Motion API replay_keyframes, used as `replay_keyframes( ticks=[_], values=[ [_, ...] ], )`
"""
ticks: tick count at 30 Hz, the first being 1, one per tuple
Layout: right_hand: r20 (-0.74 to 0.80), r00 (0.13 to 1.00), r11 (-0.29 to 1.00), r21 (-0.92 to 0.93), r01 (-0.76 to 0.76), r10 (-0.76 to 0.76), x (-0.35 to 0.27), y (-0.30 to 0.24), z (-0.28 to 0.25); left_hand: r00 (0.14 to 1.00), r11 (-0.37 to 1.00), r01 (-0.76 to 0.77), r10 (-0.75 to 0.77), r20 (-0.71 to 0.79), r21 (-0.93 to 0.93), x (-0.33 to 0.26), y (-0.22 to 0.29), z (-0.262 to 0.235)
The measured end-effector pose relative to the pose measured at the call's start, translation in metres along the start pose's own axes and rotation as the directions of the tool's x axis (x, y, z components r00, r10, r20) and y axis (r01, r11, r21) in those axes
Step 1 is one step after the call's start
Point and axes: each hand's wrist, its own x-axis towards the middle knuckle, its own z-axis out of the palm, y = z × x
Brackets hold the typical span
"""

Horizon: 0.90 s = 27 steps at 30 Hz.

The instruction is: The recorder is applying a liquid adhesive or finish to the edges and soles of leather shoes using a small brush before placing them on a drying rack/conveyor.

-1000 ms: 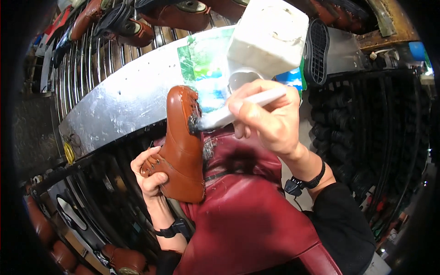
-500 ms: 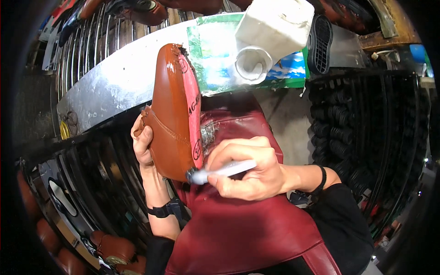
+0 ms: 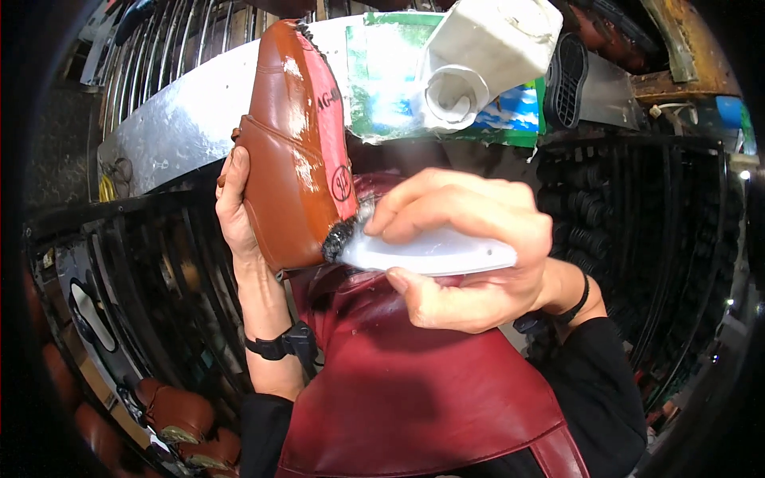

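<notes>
A brown leather shoe upper [image 3: 287, 167] stands in front of me, tilted on its side, toe up and heel down. Its pink insole board [image 3: 341, 179] faces right, and no outsole is attached. My left hand [image 3: 237, 203] grips the upper from the left, around its opening; most of its fingers are hidden behind the leather. Pinched in my right hand [image 3: 478, 239] is a brush [image 3: 438, 251] with a flat, whitish handle. Its tip touches the dark, rough edge at the heel; I cannot tell bristles from edge there.
A pale metal bench [image 3: 191, 131] runs across the far side, bearing a white plastic container [image 3: 494, 60] on its side. A black outsole [image 3: 566, 80] lies right of it. Racks [image 3: 613, 207] flank me, and brown shoes [image 3: 175, 410] sit at lower left.
The shoe upper has risen away from me and turned, showing more of its side. My right hand has moved up and right with the brush, whose broad handle face now shows.
</notes>
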Motion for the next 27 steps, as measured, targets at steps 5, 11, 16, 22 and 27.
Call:
replay_keyframes(
  ticks=[5,11,16,22,27],
  values=[
    [0.063,0.984,0.986,0.008,0.169,-0.169,0.033,-0.002,-0.021,0.997,0.946,0.052,-0.068,-0.040,-0.321,-0.002,0.001,0.040],
    [0.209,0.962,0.984,0.068,0.167,-0.178,0.065,0.019,-0.050,0.933,0.797,-0.308,0.360,0.001,0.520,0.000,-0.021,0.000],
    [-0.175,0.969,0.946,0.303,-0.117,0.175,0.074,0.072,-0.052,0.964,0.933,-0.229,0.256,-0.066,0.278,-0.016,-0.014,0.034],
    [-0.402,0.895,0.910,0.414,-0.010,0.193,0.045,0.038,-0.020,0.976,0.969,-0.217,0.217,0.009,0.122,-0.027,0.005,0.015],
    [-0.378,0.922,0.976,0.219,0.000,0.085,0.078,0.042,0.003,0.970,0.962,-0.242,0.243,0.009,0.125,-0.016,0.008,0.003]
  ],
)
